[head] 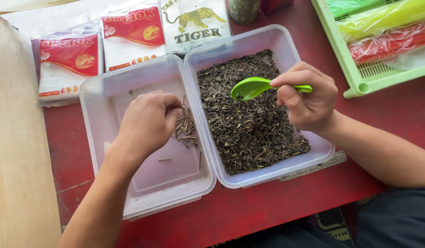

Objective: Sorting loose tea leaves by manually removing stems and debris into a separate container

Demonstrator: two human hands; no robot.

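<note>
So far I see only a small heap of stems (186,128) in the left tub (97,98), under my left hand (146,124), fingers pinched; the right tub (286,43) of loose dried leaf (254,133) at centre looks barely sorted. My right hand (306,98) grips a green spoon (254,87). Red tabletop (249,211), packets (70,59) upper left.

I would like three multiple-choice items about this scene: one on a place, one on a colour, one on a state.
1. Where is the small pile of thin brown stems?
A. in the left clear plastic tub
B. on the red table top
C. in the green plastic basket

2. What colour is the plastic spoon?
A. white
B. green
C. red

3. How is the right clear plastic tub?
A. empty
B. lidded
C. covered with dark dried leaves

Answers: 1 A, the stems lie by the left hand in that tub. 2 B, the right hand holds a green spoon. 3 C, leaves cover its floor.
</note>
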